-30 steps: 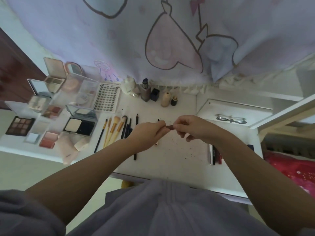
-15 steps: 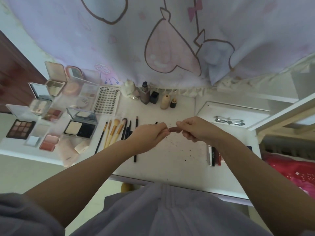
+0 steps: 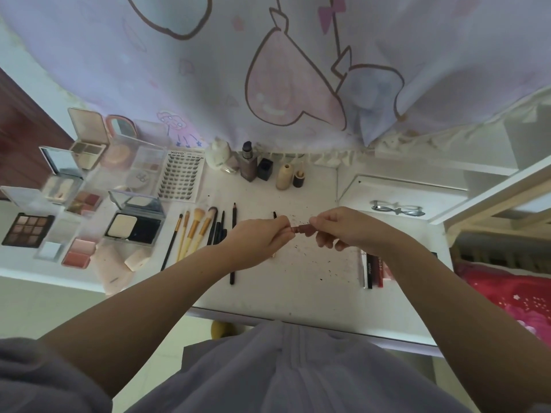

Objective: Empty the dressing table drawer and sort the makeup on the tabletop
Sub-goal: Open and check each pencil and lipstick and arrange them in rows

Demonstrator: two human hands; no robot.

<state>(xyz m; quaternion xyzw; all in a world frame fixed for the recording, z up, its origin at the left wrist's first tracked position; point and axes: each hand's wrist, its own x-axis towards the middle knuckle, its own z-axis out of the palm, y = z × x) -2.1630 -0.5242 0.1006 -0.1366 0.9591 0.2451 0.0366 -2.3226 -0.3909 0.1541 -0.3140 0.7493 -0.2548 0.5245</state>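
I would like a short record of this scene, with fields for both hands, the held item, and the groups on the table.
left hand: grips one end of the tube
right hand: grips the other end
tube: small, reddish-brown, held above the table
left group: palettes
middle group: brushes
back row: bottles

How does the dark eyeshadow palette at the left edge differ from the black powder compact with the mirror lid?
The eyeshadow palette holds a grid of nine small brown pans; the powder compact holds one large pale pan beside an empty-looking black section. The palette shows no raised lid; the compact's mirrored lid stands open behind it. The palette lies nearer the table's left edge, the compact nearer the brushes. Both are dark, rectangular and open.
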